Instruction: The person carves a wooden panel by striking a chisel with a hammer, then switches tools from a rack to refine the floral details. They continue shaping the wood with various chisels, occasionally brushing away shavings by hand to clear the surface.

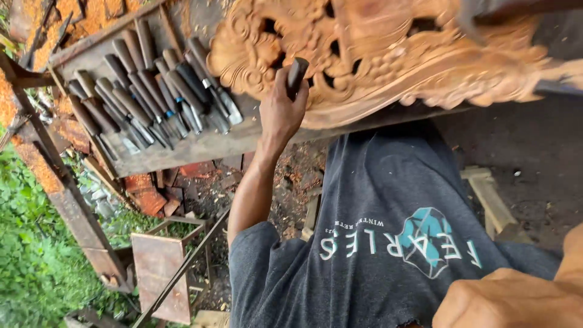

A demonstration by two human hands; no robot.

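Note:
My left hand (280, 112) reaches out from the dark grey shirt sleeve and grips a dark-handled chisel (296, 74). The chisel's tip rests against the ornate carved wooden panel (376, 54), near the scrollwork at its left end. The panel lies across a plank workbench (200, 146). A blurred patch of bare skin (510, 300) fills the bottom right corner, close to the camera; I cannot tell whether it is my right hand or what it holds. A dark blurred object (510, 11) crosses the top right above the panel.
Several chisels with dark wooden handles (143, 91) lie in rows on the bench left of the panel. Wood chips cover the ground below. A rusty metal frame (161, 261) and beam (61, 194) stand lower left beside green plants. Wooden offcuts (492, 200) lie at right.

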